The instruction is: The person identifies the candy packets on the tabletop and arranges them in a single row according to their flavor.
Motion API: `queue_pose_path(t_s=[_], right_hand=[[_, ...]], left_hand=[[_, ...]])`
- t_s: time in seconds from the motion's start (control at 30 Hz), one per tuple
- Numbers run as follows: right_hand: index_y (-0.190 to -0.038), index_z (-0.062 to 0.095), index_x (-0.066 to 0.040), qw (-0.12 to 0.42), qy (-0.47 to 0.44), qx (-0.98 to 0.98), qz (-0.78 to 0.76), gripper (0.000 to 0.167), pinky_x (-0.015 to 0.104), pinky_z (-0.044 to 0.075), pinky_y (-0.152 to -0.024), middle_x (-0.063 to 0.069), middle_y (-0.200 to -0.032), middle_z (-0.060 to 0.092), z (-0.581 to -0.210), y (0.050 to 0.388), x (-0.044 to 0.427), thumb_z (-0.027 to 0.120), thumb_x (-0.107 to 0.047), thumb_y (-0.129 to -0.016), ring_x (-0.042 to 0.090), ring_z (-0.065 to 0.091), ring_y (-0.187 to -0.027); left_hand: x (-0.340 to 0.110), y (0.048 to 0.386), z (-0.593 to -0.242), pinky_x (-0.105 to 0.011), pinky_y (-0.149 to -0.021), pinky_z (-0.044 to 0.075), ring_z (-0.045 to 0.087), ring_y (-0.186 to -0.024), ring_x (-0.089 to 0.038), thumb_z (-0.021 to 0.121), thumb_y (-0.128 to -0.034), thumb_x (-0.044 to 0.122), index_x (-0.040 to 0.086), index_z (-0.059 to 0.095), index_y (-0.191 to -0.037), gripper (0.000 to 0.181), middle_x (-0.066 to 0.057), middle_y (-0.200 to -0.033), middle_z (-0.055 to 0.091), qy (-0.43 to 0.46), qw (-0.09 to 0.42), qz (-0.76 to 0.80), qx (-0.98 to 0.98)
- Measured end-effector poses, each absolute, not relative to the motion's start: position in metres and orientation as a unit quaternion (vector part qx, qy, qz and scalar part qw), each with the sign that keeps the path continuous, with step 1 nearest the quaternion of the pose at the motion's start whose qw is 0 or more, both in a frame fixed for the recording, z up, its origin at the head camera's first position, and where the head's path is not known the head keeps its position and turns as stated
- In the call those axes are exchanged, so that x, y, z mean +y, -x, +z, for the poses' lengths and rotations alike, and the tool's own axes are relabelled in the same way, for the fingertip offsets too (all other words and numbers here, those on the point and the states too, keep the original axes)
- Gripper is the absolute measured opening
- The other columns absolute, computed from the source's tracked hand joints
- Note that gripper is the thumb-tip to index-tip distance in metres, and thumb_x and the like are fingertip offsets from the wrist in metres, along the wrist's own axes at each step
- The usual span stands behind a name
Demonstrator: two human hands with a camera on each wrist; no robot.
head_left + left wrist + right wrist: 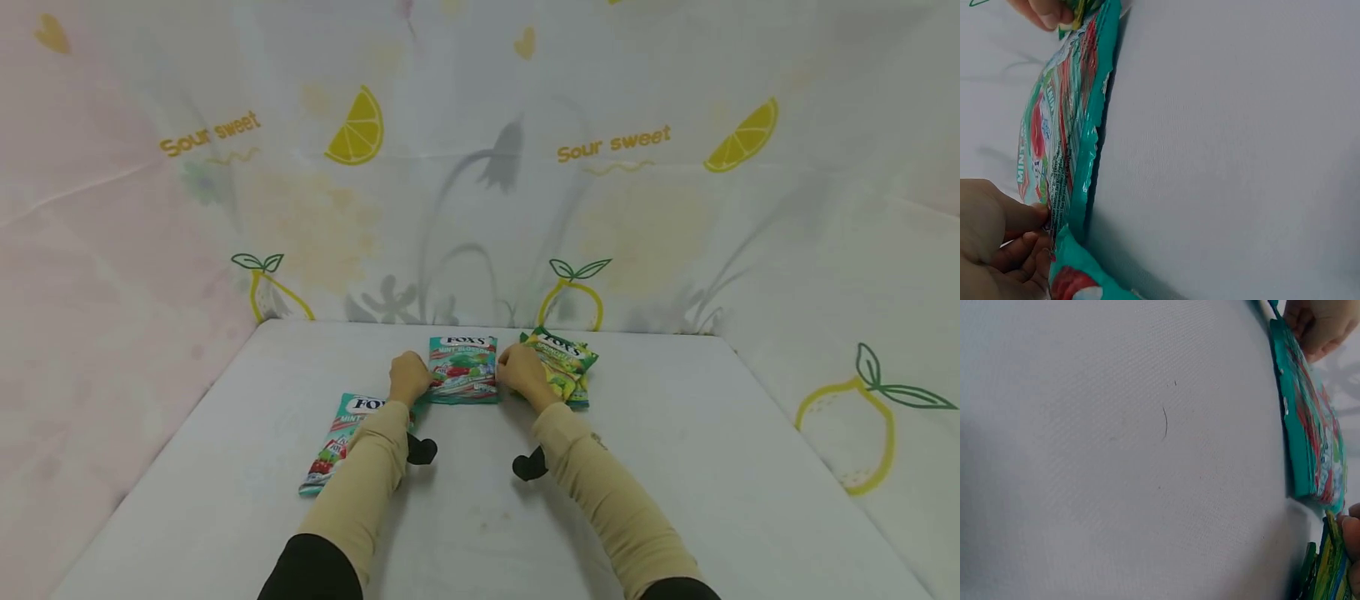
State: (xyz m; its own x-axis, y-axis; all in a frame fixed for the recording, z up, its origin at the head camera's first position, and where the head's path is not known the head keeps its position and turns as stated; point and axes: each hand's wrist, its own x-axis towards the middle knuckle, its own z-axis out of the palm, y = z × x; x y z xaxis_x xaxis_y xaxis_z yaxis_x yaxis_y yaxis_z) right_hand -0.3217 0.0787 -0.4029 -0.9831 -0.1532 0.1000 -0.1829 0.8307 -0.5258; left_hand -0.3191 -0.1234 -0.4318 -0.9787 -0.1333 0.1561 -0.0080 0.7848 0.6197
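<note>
A teal candy bag printed Fox's Mint (pixel 463 385) lies face up near the table's back edge, between both hands. My left hand (pixel 409 377) pinches its left side; in the left wrist view the thumb (pixel 1029 215) presses against that edge. At the opposite side, my right hand (pixel 523 372) has curled fingers at the bag's right edge, the fingertips partly hidden in the right wrist view. Close beside the right hand lie yellow-green Fox's candy bags (pixel 566 360), overlapping. A second teal candy bag (pixel 330 454) lies slanted under the left forearm, partly covered by it.
The white table (pixel 480 533) meets a printed cloth backdrop (pixel 480 208) right behind the bags. Cloth also hangs at both sides. Dark heart-shaped pieces (pixel 422 451) stick out at the wrists, above the tabletop.
</note>
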Motion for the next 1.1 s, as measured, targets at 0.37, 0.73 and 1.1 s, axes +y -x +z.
queue_pose_path(t_s=[0.37, 0.73, 1.1], right_hand=[[-0.06, 0.065, -0.003, 0.0, -0.113, -0.957, 0.266, 0.035, 0.022, 0.029, -0.04, -0.002, -0.043, 0.046, -0.403, 0.324, 0.065, 0.058, -0.015, -0.092, 0.009, 0.038, -0.039], [-0.053, 0.061, -0.003, -0.029, -0.093, -0.95, 0.298, 0.042, 0.021, 0.031, -0.039, -0.002, -0.04, 0.047, -0.412, 0.317, 0.061, 0.058, -0.017, -0.093, 0.009, 0.042, -0.037], [-0.089, 0.068, 0.011, -0.005, -0.049, -0.911, 0.408, 0.022, 0.028, 0.049, -0.056, 0.018, -0.082, 0.067, -0.418, 0.313, 0.057, 0.065, -0.011, -0.087, 0.018, 0.058, -0.061]], left_hand=[[-0.146, 0.34, -0.444, -0.04, -0.059, 0.053, 0.063, -0.068, -0.03, 0.067, -0.0754, 0.006, -0.005, 0.07, -0.069, 0.013, -0.018, -0.074, 0.069, -0.059, 0.058, -0.328, -0.941], [-0.175, 0.435, -0.572, -0.042, -0.067, 0.053, 0.064, -0.084, -0.033, 0.068, -0.0827, 0.027, -0.005, 0.072, -0.094, 0.035, -0.019, -0.096, 0.069, 0.007, 0.075, -0.337, -0.938], [-0.184, 0.452, -0.6, -0.043, -0.069, 0.052, 0.062, -0.093, -0.034, 0.066, -0.0795, 0.017, 0.0, 0.072, -0.1, 0.027, -0.016, -0.1, 0.069, -0.008, 0.089, -0.384, -0.919]])
